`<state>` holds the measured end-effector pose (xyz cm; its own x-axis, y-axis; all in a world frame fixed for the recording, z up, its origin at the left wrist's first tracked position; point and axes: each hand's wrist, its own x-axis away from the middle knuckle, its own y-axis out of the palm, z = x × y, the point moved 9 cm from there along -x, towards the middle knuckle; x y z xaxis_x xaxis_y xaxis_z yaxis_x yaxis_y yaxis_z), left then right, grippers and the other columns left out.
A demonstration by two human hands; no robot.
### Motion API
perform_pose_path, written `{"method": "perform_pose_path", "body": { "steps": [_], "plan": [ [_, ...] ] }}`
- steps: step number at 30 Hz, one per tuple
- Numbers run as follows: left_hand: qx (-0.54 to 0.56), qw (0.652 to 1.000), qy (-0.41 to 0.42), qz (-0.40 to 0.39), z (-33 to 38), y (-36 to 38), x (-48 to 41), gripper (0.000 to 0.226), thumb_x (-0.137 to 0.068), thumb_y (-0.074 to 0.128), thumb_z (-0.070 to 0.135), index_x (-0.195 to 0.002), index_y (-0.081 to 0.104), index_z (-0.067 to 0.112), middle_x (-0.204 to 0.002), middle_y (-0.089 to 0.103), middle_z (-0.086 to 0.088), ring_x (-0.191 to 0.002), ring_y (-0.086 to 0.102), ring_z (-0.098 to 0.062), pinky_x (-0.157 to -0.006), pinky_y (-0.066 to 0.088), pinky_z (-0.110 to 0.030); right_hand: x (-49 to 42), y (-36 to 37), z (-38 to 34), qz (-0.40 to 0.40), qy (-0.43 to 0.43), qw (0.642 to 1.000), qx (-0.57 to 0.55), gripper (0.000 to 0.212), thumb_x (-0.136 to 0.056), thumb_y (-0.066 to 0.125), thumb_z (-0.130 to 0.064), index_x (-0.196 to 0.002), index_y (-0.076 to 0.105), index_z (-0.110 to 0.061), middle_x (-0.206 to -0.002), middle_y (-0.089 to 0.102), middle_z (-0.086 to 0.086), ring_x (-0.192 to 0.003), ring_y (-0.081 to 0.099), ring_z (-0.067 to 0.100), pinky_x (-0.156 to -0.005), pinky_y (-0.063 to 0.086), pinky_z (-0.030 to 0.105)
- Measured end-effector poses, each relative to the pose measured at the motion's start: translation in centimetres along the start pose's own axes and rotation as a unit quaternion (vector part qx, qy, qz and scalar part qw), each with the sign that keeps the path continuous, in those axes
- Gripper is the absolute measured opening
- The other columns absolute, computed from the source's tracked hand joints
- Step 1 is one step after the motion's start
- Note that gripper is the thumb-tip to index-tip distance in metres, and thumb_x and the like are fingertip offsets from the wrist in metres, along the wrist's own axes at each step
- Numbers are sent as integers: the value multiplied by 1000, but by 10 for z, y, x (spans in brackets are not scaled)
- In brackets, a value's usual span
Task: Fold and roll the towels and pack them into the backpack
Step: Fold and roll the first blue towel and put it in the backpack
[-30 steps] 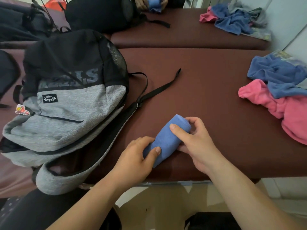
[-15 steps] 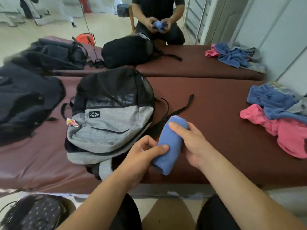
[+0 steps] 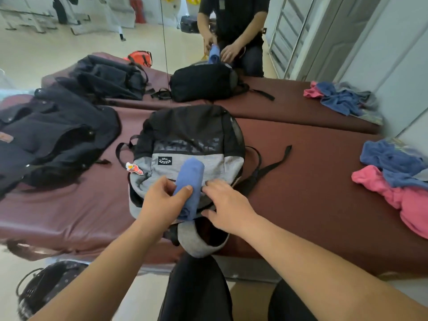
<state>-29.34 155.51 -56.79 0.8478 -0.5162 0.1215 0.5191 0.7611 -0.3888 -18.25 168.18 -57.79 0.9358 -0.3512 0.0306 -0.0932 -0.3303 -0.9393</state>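
A grey-and-black backpack [image 3: 192, 128] lies flat on the maroon padded table [image 3: 301, 181], its opening facing me at the near edge. My left hand [image 3: 162, 205] grips a rolled blue towel [image 3: 191, 179] and holds it upright over the backpack's lower front, just above the opening. My right hand [image 3: 229, 207] has left the towel. Its spread fingers rest on the backpack's grey fabric beside the opening, with the thumb near the lower rim. The fingertips are blurred.
Loose blue towels [image 3: 393, 158] and a pink towel [image 3: 407, 200] are heaped at the table's right end. Dark bags [image 3: 58, 140] cover the left part. A mirror behind shows another person. A black bag [image 3: 46, 286] sits on the floor at lower left.
The rolled towel was lifted off the table and carried left over the backpack. My right hand let go of it and moved to the backpack's opening. The camera tilted up.
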Motion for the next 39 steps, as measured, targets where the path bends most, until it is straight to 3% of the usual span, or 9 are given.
{"method": "perform_pose_path", "body": {
  "steps": [5, 8, 16, 19, 25, 31, 33, 36, 39],
  "plan": [
    [9, 999, -14, -27, -19, -7, 4, 37, -83, 81, 32, -78, 55, 7, -69, 59, -6, -62, 58, -16, -58, 47, -33, -25, 20, 29, -40, 23, 994, 103, 33, -91, 66, -40, -117, 66, -20, -126, 58, 3, -130, 47, 26, -94, 45, 41],
    [9, 999, 5, -36, -18, -13, 10, 37, -83, 81, 32, -80, 56, 5, -70, 59, -9, -61, 57, -14, -59, 48, -35, -34, 5, 47, -9, 76, 996, 35, 16, -99, 53, -32, -87, 58, -23, -104, 68, 7, -109, 61, 30, -79, 39, 38],
    [-33, 999, 12, 24, -13, -39, 21, 37, -80, 82, 32, -78, 55, 7, -70, 59, -6, -62, 54, -18, -60, 47, -40, -71, -100, 83, 141, 264, 911, -283, 48, -109, 37, -42, -110, 66, -4, -104, 61, 8, -97, 57, 28, -77, 37, 31],
    [-57, 998, -5, 14, -7, -25, 6, 38, -81, 81, 39, -83, 56, 10, -77, 61, -5, -68, 58, -18, -61, 49, -35, -75, -128, 77, 149, 261, 891, -341, 40, -106, 43, -45, -81, 51, -15, -80, 47, -1, -74, 44, 19, -62, 32, 35],
    [-55, 996, -46, -46, -18, 56, -20, 36, -79, 81, 40, -86, 52, 17, -82, 63, -1, -77, 64, -19, -73, 57, -43, -77, -146, 63, 114, 187, 917, -334, 23, -99, 53, -27, -121, 57, -32, -97, 62, -3, -81, 56, 14, -64, 43, 30],
    [21, 998, -42, -35, 0, 101, -52, 28, -86, 78, 31, -94, 57, 14, -90, 65, -2, -84, 65, -18, -74, 55, -38, -68, -141, 84, 207, 180, 885, -375, 29, -104, 40, -11, -104, 66, -24, -71, 49, -2, -54, 40, 7, -43, 31, 16],
    [43, 998, -41, -34, 7, 117, -61, 29, -85, 79, 33, -98, 63, 13, -95, 70, -2, -91, 69, -21, -81, 59, -40, -73, -149, 92, 232, 189, 872, -388, 30, -105, 40, -12, -101, 69, -22, -72, 53, -3, -54, 42, 3, -49, 35, 18],
    [-15, 998, -30, -62, 0, 139, -57, 35, -82, 79, 40, -104, 68, 15, -99, 73, -1, -98, 70, -22, -85, 58, -38, -84, -139, 96, 163, 195, 879, -403, 29, -95, 49, -9, -94, 74, -25, -93, 68, -5, -84, 59, 10, -71, 45, 26],
    [-76, 991, 1, -112, -13, 154, -40, 48, -79, 80, 43, -117, 68, 17, -110, 73, 1, -106, 66, -17, -92, 54, -37, -80, -115, 91, 49, 134, 936, -323, 30, -85, 73, -22, -114, 72, -27, -104, 67, -10, -95, 61, 7, -83, 47, 26]
  ]
}}
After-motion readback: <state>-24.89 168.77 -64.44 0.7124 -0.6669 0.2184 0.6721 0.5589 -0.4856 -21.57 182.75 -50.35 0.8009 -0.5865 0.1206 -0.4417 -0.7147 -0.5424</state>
